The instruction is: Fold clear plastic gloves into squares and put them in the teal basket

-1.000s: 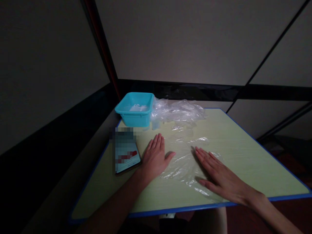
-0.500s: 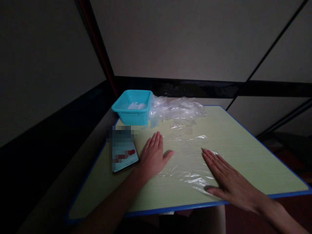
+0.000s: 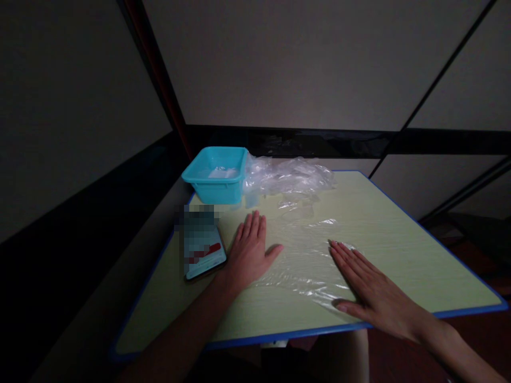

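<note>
A clear plastic bag or sheet (image 3: 307, 266) lies spread flat on the pale green table (image 3: 403, 255). My left hand (image 3: 249, 255) rests palm down at its left edge, thumb stretched out to the right, fingers pointing away from me. On the right side of the plastic, my right hand (image 3: 369, 287) lies flat with its fingers angled to the upper left and the thumb apart. Neither hand grips anything. Beyond them, a crumpled heap of clear plastic (image 3: 295, 175) sits at the far edge.
A turquoise basket (image 3: 217, 190) with something whitish inside stands at the far left corner. Nearer, a phone (image 3: 205, 260) with a lit, partly blurred screen lies left of my left hand. A wall panel (image 3: 287, 64) rises behind the table, which has a blue rim.
The whole view has shifted very slightly. The fingers of my left hand are spread a little more; both hands otherwise stay flat in nearly the same places.
</note>
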The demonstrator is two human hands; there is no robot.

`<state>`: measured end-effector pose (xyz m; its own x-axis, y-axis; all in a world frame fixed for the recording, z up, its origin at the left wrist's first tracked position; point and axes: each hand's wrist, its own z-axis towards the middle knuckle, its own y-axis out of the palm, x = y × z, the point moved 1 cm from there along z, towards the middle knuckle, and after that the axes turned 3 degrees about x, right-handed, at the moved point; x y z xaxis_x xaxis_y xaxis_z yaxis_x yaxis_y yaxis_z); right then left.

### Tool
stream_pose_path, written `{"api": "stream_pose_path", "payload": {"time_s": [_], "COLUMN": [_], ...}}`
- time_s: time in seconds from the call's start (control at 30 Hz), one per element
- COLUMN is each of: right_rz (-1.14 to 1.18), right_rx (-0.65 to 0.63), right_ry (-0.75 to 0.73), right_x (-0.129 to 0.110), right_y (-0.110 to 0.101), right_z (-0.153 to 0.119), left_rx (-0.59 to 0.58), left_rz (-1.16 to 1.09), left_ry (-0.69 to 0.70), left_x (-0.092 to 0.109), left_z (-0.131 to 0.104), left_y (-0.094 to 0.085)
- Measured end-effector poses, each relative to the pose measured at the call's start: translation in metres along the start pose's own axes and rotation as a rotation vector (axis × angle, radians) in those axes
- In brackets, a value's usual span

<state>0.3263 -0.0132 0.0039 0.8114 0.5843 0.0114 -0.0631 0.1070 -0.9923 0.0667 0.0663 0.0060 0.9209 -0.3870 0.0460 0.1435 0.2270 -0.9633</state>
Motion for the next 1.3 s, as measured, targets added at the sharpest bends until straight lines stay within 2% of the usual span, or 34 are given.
{"api": "stream_pose_path", "payload": {"time_s": [0.1,0.23,0.37,0.47,0.53,0.63,0.77,0.93,1.03,1.13,1.23,1.3], "right_rz": [0.021,0.025,0.007,0.009,0.014,0.032,0.061,0.065,0.086,0.183,0.309,0.296], "right_rx": [0.021,0.048,0.051,0.059,0.067,0.066,0.048,0.063,0.075,0.096,0.140,0.127], "right_ry": [0.001,-0.006,-0.019,-0.019,-0.018,-0.011,0.003,0.006,0.006,0.009,0.023,-0.003], "right_x": [0.000,0.001,0.002,0.002,0.003,0.003,0.003,0.001,0.001,0.004,0.005,0.002], "right_y": [0.000,0.002,0.004,0.006,0.006,0.005,0.002,0.001,0.000,-0.005,-0.013,-0.017], "right_z": [0.000,0.000,-0.001,-0.001,-0.001,-0.001,-0.002,-0.001,0.000,-0.002,-0.011,-0.020], "left_rx": [0.048,0.072,0.026,-0.028,-0.055,-0.049,-0.037,-0.031,0.013,0.074,0.082,0.071], "left_rz": [-0.010,-0.087,-0.176,-0.196,-0.190,-0.160,-0.107,-0.059,-0.084,-0.157,-0.237,-0.284], "left_ry": [0.034,0.183,0.330,0.336,0.323,0.319,0.271,0.147,0.111,0.122,0.203,0.273], "left_x": [0.010,0.048,0.093,0.106,0.103,0.087,0.056,0.015,-0.003,-0.010,-0.008,-0.004], "left_z": [-0.002,-0.007,-0.010,-0.008,-0.007,-0.009,-0.017,-0.032,-0.043,-0.050,-0.052,-0.052], "left_y": [-0.009,-0.016,-0.010,-0.001,0.004,0.007,0.002,-0.004,-0.007,-0.011,-0.016,-0.019]}}
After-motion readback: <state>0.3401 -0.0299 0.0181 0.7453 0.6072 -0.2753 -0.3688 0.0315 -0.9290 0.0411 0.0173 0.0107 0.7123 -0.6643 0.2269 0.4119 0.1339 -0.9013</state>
